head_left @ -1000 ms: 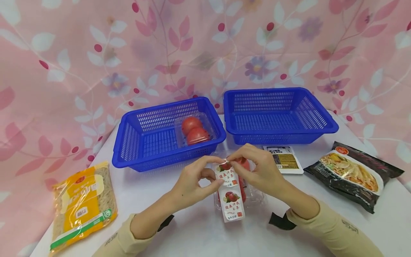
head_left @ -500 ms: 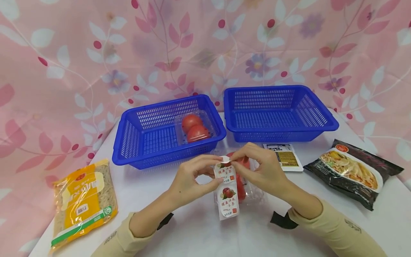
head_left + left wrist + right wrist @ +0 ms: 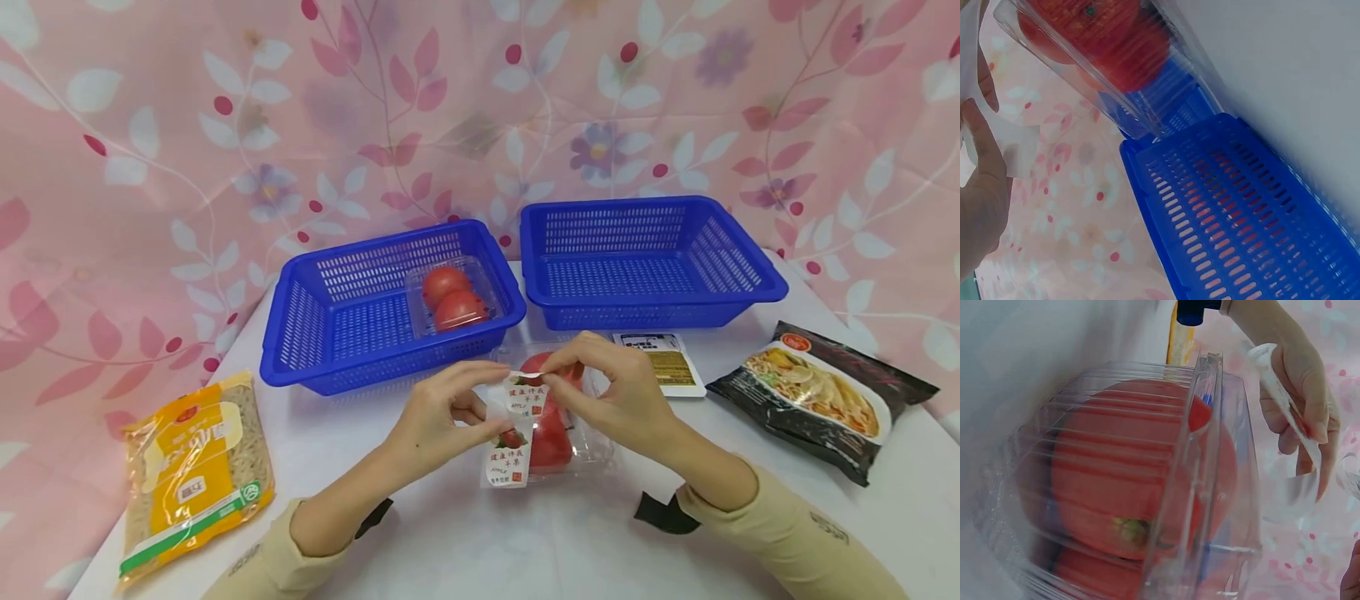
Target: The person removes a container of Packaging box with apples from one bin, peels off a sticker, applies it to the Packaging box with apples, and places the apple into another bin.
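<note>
My left hand (image 3: pixel 442 417) pinches a strip of white labels (image 3: pixel 507 456) printed with red apples and characters, its lower end hanging free. Thumb and forefinger of my right hand (image 3: pixel 611 383) pinch the top edge of the upper label (image 3: pixel 527 398), which stands partly away from the strip. In the right wrist view the paper (image 3: pixel 1285 403) curves in front of the left hand's fingers. Below both hands, a clear plastic box of tomatoes (image 3: pixel 551 446) lies on the table, partly hidden by the labels and right hand; its ribbed lid shows close up in the right wrist view.
Behind stand two blue baskets; the left basket (image 3: pixel 322 379) contains another clear box of tomatoes (image 3: pixel 457 308), the right basket (image 3: pixel 652 308) is beside it. A yellow bag (image 3: pixel 198 475) lies left. A white flat packet (image 3: pixel 667 367) and black noodle bag (image 3: pixel 821 400) lie right.
The strip's lower end has swung left, and the upper label has come further away from it at the right hand's fingertips. More of the tomato box shows below.
</note>
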Demonstrator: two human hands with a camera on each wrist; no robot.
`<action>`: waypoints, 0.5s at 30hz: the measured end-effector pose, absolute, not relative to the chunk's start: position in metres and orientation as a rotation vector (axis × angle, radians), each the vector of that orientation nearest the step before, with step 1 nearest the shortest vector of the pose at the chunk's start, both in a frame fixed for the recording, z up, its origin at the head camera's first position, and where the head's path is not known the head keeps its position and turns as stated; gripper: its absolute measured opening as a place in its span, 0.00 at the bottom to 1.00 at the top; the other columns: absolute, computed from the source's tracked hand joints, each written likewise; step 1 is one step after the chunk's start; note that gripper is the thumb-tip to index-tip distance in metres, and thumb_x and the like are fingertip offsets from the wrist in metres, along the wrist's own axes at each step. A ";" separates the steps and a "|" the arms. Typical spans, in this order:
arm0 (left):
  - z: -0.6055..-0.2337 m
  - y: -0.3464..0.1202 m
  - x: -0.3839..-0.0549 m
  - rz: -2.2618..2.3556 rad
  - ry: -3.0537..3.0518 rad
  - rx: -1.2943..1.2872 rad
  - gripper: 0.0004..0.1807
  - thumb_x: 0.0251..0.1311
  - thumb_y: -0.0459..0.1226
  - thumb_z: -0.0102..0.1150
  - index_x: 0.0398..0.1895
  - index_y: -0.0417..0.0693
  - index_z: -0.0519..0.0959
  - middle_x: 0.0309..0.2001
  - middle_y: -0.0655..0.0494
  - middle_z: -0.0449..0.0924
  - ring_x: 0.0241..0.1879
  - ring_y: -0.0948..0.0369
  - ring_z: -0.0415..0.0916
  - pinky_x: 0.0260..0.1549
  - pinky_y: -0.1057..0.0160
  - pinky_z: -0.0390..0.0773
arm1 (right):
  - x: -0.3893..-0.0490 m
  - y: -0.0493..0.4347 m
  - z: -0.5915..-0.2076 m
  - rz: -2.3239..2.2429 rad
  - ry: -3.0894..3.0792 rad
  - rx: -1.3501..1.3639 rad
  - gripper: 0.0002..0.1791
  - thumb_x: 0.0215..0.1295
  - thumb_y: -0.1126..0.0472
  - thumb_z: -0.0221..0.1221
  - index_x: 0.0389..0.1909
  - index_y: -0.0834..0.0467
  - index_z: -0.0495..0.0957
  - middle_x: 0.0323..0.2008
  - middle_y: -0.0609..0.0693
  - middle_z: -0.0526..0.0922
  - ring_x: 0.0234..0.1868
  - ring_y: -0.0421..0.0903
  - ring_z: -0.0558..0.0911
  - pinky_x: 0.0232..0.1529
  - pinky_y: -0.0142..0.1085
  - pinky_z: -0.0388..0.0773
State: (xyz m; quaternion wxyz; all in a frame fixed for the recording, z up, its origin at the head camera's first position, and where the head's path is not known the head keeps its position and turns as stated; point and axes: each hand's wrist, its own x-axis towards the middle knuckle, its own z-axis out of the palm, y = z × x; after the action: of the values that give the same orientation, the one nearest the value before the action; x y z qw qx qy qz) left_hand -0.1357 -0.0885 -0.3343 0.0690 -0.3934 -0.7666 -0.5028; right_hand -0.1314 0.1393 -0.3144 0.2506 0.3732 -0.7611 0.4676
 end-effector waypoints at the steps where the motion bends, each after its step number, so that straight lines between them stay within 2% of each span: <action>1: -0.335 -0.090 -0.136 -1.507 -2.331 -1.165 0.26 0.45 0.30 0.68 0.52 0.39 0.75 0.50 0.50 0.75 0.25 0.66 0.77 0.28 0.68 0.79 | -0.132 0.140 -0.315 1.267 -2.073 1.015 0.14 0.46 0.76 0.64 0.32 0.56 0.81 0.26 0.42 0.78 0.28 0.36 0.73 0.26 0.29 0.72; 7: -0.339 -0.099 -0.137 -1.491 -2.440 -1.068 0.26 0.45 0.32 0.69 0.52 0.42 0.76 0.52 0.54 0.74 0.27 0.66 0.76 0.29 0.68 0.79 | -0.134 0.144 -0.317 1.234 -2.123 0.995 0.13 0.47 0.75 0.64 0.32 0.56 0.81 0.26 0.41 0.78 0.28 0.36 0.73 0.27 0.27 0.71; 15: -0.344 -0.114 -0.141 -1.372 -2.504 -0.967 0.28 0.42 0.31 0.71 0.52 0.43 0.76 0.51 0.55 0.76 0.26 0.67 0.76 0.28 0.69 0.79 | -0.140 0.149 -0.323 1.206 -2.237 0.913 0.10 0.51 0.71 0.64 0.32 0.55 0.81 0.27 0.40 0.79 0.27 0.37 0.73 0.27 0.29 0.72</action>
State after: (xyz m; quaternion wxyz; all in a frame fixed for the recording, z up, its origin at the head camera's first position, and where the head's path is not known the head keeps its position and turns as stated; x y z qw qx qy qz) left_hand -0.1407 -0.1139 -0.3442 0.0634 -0.3202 -0.8290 -0.4542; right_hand -0.1401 0.1490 -0.3229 0.2188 0.3299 -0.8083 0.4359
